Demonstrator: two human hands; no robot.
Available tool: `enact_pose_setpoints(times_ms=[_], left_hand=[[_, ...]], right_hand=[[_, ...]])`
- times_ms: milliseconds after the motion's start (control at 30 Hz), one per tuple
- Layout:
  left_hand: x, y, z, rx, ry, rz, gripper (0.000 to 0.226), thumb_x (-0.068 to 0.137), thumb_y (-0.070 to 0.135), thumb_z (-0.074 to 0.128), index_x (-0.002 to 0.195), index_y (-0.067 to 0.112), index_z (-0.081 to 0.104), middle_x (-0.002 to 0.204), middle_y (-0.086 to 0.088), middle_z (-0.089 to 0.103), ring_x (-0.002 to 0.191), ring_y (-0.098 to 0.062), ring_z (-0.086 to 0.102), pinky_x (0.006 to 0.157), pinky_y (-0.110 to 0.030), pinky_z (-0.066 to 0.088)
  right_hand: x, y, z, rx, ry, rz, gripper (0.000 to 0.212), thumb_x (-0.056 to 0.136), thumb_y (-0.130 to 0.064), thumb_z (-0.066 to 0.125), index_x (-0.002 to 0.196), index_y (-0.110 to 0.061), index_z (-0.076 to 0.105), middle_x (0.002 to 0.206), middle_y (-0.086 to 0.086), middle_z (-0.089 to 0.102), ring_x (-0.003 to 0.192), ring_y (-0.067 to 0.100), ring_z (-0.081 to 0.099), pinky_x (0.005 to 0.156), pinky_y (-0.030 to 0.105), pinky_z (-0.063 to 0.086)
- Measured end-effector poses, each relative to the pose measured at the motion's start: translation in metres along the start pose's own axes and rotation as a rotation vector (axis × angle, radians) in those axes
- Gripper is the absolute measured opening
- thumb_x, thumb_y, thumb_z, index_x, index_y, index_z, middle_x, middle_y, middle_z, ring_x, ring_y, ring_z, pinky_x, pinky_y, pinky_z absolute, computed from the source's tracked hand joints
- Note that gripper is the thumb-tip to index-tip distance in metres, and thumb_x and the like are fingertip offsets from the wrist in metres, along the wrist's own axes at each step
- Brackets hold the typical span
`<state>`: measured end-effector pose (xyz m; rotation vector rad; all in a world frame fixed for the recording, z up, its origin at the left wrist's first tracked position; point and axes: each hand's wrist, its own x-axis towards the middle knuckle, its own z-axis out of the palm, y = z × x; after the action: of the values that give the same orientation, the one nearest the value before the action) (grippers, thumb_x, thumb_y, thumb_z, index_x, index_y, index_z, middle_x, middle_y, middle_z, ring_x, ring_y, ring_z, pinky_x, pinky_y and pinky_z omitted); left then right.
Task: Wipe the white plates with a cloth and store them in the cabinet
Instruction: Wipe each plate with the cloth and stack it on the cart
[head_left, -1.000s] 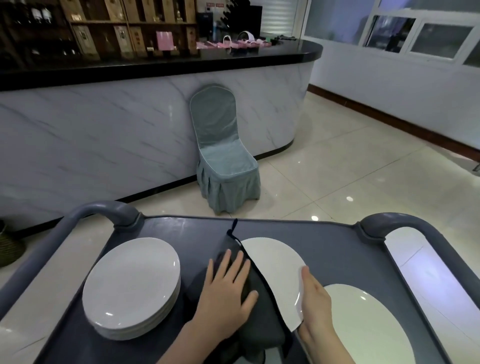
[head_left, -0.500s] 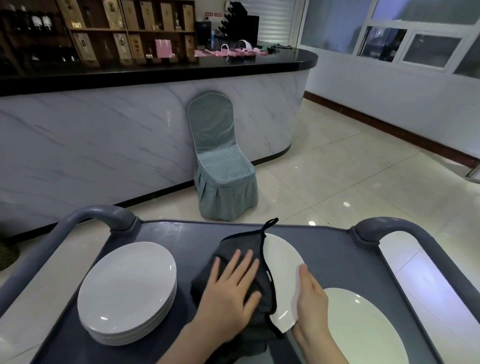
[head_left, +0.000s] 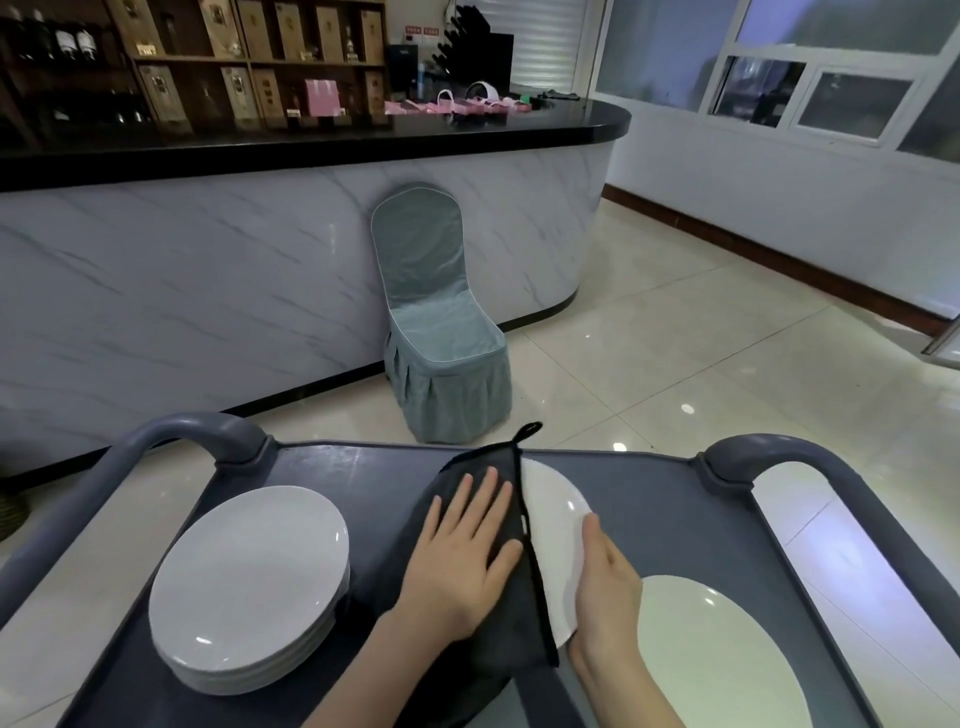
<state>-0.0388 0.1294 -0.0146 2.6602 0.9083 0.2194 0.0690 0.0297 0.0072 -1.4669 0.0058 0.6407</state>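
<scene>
Risk first: plate being wiped (head_left: 558, 540) at lower centre of frame, sitting on the grey cart top (head_left: 649, 493), steadied only along its right rim by the right hand (head_left: 605, 582), fingers straight and together, edge-on against the rim, not clamped round it. Left hand (head_left: 462, 551) flat, fingers spread, pressing the dark cloth (head_left: 493, 571) onto the plate's left half. Likely failure, as a judgement: hard sideways rub pushing the glazed plate out from under the palm, sliding it right into the single plate (head_left: 722, 660) at lower right, just beside the right hand; chipping or clatter possible. Second hazard: cloth loop (head_left: 527, 431) at the far edge catching, or cloth bunching so part of the surface stays unwiped. Stack (head_left: 249, 582) at lower left well apart from the hands, low risk for now. Cabinet not in view, so storing not yet begun. Count: hands two; cloth one; plates under wipe one; lone plates at lower right one; stack one, roughly four or five plates by visible rims, exact number unclear; cart handles two.
</scene>
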Motion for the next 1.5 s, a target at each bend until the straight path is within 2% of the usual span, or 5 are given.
enact_pose_setpoints(times_ms=[200,500,800,1067,1500], left_hand=[[-0.044,0.016,-0.003,0.081,0.011,0.229,0.059,0.092,0.046,0.041,0.147,0.024,0.043,0.157,0.006,0.032,0.144,-0.022,0.033,0.109,-0.056,0.034],[0.005,0.001,-0.006,-0.001,-0.012,0.074,0.061,0.1,0.054,0.017,0.147,0.041,-0.02,0.153,0.024,-0.03,0.141,0.0,-0.03,0.121,-0.037,-0.011],[-0.047,0.014,-0.001,0.111,0.023,0.247,0.062,0.095,0.046,0.038,0.153,0.023,0.03,0.162,0.005,0.02,0.148,-0.022,0.021,0.116,-0.058,0.021],[0.009,0.001,-0.019,0.056,0.016,0.128,0.06,0.097,0.054,0.01,0.145,0.041,-0.024,0.153,0.023,-0.033,0.14,0.001,-0.033,0.121,-0.039,-0.012],[-0.026,0.033,0.003,0.095,0.11,0.246,0.062,0.098,0.043,0.033,0.156,0.025,0.018,0.164,0.006,0.008,0.151,-0.018,0.008,0.118,-0.049,0.012]], right_hand=[[0.005,-0.007,-0.007,0.013,0.062,-0.001,0.038,0.097,-0.041,0.058,0.072,-0.013,0.065,0.072,-0.001,0.063,0.073,0.019,0.058,0.07,0.031,0.048],[-0.012,-0.004,0.006,-0.054,-0.049,-0.021,0.029,0.099,-0.036,0.056,0.083,-0.019,0.073,0.073,-0.015,0.074,0.077,0.007,0.068,0.067,0.026,0.05],[-0.002,-0.022,-0.004,-0.009,0.042,-0.023,0.039,0.098,-0.04,0.057,0.083,-0.005,0.067,0.077,0.004,0.065,0.072,0.02,0.059,0.066,0.031,0.049],[-0.017,-0.007,0.007,-0.043,-0.089,-0.014,0.029,0.098,-0.034,0.059,0.081,-0.018,0.076,0.076,-0.008,0.077,0.084,0.015,0.069,0.073,0.031,0.053],[-0.014,0.0,0.0,0.016,-0.106,-0.034,0.028,0.099,-0.035,0.056,0.095,-0.019,0.077,0.095,-0.005,0.078,0.088,0.006,0.072,0.081,0.029,0.052]])
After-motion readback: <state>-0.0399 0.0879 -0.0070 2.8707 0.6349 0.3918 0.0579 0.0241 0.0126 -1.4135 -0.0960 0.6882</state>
